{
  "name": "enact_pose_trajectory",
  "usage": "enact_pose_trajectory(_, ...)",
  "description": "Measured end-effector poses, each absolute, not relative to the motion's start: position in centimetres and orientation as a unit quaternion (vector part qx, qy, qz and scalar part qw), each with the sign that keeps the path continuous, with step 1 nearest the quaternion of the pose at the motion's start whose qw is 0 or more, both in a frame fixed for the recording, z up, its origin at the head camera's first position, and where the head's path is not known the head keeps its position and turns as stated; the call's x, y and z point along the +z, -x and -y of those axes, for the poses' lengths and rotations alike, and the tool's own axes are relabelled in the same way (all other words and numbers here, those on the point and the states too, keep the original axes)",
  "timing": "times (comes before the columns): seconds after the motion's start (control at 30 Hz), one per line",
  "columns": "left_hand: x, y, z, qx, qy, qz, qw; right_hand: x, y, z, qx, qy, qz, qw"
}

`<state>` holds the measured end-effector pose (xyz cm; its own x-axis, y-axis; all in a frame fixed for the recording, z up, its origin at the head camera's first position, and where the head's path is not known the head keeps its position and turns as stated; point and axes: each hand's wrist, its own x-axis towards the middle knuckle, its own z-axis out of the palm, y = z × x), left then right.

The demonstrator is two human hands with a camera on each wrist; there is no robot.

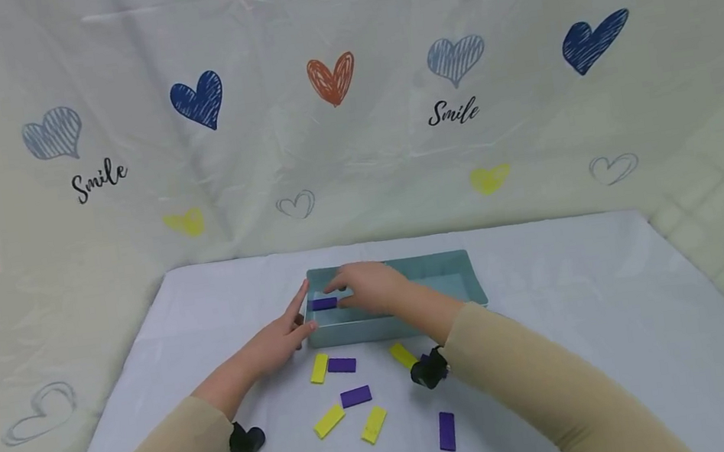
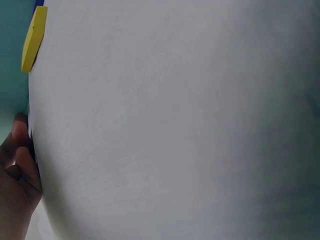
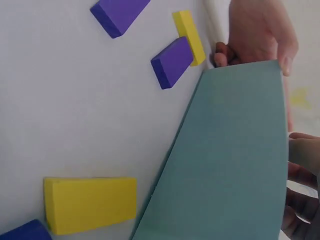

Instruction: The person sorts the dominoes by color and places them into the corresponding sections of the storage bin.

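Note:
A teal rectangular tray (image 1: pixel 440 265) stands on the table with one purple block (image 1: pixel 324 304) lying flat inside its left end. My left hand (image 1: pixel 274 342) is at the tray's left end, index finger and thumb stretched out against the rim, the other fingers folded under. Over the tray, my right hand (image 1: pixel 373 286) reaches in, its thumb and index finger spread beside the purple block with no grip on it visible. In the right wrist view the tray's wall (image 3: pixel 230 150) partly hides the right hand's fingers (image 3: pixel 302 150).
In front of the tray lie loose purple blocks, such as one at the right (image 1: pixel 446 431), and yellow blocks, such as one near the middle (image 1: pixel 374 425). My right wrist's black camera (image 1: pixel 428 369) partly covers another purple block. A white cloth (image 1: pixel 577 319) covers the table.

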<state>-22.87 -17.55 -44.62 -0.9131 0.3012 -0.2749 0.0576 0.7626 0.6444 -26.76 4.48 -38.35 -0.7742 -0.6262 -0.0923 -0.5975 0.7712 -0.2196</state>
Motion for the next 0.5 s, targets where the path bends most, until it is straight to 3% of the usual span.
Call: enact_pose_trajectory(0.5, -45.0, 23.1, 17.7, 0.323, -0.095, -0.922, 0.188, -37.1, 24.5, -8.4, -0.152, 0.324, -0.932, 0.062)
